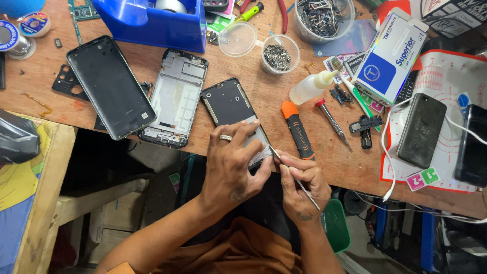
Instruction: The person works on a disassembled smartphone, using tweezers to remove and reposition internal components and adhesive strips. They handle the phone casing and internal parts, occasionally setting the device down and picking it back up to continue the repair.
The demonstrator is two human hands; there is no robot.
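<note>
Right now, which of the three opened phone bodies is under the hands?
The small dark one at the bench edge, rightmost; left hand presses it. The other two lie untouched to its left.

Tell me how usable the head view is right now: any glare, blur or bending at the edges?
Head view: even soft light, faint shadows; both hands, left and right, and the tweezers are sharp; mild glare on the black phone back; table edge bows slightly, corners smear.

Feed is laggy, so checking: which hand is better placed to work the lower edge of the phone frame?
Right. The right hand holds thin tweezers with the tip at the phone frame edge. The left hand lies flat on the frame, pinning it to the wooden table.
</note>
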